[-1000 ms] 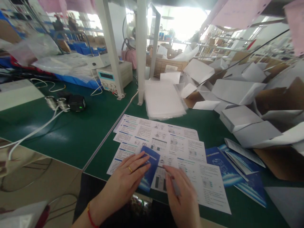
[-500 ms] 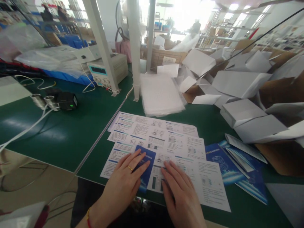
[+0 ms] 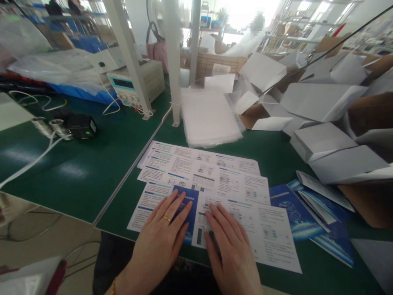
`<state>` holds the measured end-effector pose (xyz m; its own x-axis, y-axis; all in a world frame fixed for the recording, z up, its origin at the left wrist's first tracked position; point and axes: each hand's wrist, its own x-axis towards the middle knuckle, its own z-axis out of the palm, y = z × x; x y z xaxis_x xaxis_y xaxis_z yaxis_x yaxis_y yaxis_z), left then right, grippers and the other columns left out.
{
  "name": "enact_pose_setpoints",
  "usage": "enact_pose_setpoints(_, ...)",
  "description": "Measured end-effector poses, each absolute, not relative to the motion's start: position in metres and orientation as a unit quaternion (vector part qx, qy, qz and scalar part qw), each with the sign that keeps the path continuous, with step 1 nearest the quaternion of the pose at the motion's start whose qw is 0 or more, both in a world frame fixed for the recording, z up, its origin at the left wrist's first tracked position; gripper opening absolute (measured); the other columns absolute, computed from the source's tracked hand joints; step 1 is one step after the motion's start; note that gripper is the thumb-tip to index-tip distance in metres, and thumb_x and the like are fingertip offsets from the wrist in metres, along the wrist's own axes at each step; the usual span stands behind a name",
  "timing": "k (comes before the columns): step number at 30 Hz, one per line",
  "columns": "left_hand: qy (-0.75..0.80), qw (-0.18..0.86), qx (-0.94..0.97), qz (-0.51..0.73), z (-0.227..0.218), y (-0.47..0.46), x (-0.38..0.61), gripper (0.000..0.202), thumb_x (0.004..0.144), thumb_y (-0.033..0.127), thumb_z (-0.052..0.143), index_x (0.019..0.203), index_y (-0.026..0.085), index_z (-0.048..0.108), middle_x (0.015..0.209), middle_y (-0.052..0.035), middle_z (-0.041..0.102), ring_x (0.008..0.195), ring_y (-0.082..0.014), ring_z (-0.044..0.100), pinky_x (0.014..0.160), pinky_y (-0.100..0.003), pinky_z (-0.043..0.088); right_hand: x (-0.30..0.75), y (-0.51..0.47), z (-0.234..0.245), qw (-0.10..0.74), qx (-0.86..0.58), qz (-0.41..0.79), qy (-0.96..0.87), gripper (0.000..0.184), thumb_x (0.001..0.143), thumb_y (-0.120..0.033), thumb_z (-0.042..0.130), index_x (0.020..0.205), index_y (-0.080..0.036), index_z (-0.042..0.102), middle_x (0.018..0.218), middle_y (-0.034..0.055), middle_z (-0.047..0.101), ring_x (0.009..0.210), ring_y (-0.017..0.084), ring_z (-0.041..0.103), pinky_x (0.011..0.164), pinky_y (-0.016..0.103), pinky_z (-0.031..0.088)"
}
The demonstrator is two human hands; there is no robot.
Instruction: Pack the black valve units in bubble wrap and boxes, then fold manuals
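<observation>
A fanned stack of white printed instruction sheets point(image 3: 233, 184) lies on the green table mat point(image 3: 92, 164) in front of me. On its near left part lies a blue folded leaflet point(image 3: 186, 200). My left hand point(image 3: 159, 241), with a gold ring, rests flat on that blue leaflet, fingers spread. Beside it my right hand point(image 3: 229, 246) presses flat on the white sheet, fingers together and pointing away from me. Neither hand grips anything.
More blue leaflets point(image 3: 307, 217) lie at the right. Behind them stand piled white flat cartons point(image 3: 322, 139) and brown cardboard point(image 3: 368, 110). A stack of clear plastic bags point(image 3: 208, 119) lies past the sheets, by white posts point(image 3: 172, 61). At the left are a power supply point(image 3: 135, 84) and a black device point(image 3: 81, 125) with cables.
Both hands have flattened on the papers; the right hand's fingers slid forward and left, closer to the blue leaflet. The camera tilted slightly, shifting the scene upward.
</observation>
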<state>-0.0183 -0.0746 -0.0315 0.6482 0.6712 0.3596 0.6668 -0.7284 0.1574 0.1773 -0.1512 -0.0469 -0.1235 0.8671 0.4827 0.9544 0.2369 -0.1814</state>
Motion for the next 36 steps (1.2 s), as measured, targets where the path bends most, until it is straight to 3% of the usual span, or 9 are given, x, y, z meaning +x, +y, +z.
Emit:
enact_pose_setpoints(14, 0.375, 0.017, 0.906, 0.197, -0.0314, -0.0763, -0.0159, 0.043, 0.104, 0.02, 0.045, 0.144, 0.016, 0.058, 0.154, -0.0119, 0.057, 0.145, -0.0313, 0.05, 0.108, -0.049, 0.058, 0.1758, -0.1513, -0.0463, 0.256, -0.61, -0.083, -0.745, 0.035, 0.104, -0.018, 0.045, 0.134, -0.011, 0.061, 0.143, 0.0096, 0.065, 0.133, 0.026, 0.059, 0.103, 0.042, 0.051)
enact_pose_setpoints(21, 0.37, 0.017, 0.909, 0.19, -0.0317, -0.0762, -0.0165, 0.043, 0.103, 0.02, 0.046, 0.144, 0.015, 0.058, 0.154, -0.0138, 0.056, 0.144, -0.0341, 0.052, 0.105, -0.054, 0.059, 0.1762, -0.1509, -0.0444, 0.247, -0.609, -0.082, -0.749, 0.035, 0.104, -0.016, 0.045, 0.135, -0.011, 0.06, 0.142, 0.0108, 0.066, 0.133, 0.027, 0.06, 0.099, 0.045, 0.054)
enact_pose_setpoints(36, 0.371, 0.015, 0.909, 0.191, -0.031, -0.0758, -0.0157, 0.042, 0.102, 0.019, 0.046, 0.143, 0.015, 0.058, 0.153, -0.0145, 0.057, 0.144, -0.0336, 0.052, 0.106, -0.053, 0.059, 0.1762, -0.1518, -0.0449, 0.251, -0.612, -0.079, -0.746, 0.035, 0.103, -0.017, 0.045, 0.135, -0.012, 0.06, 0.142, 0.0105, 0.066, 0.132, 0.027, 0.061, 0.1, 0.045, 0.055)
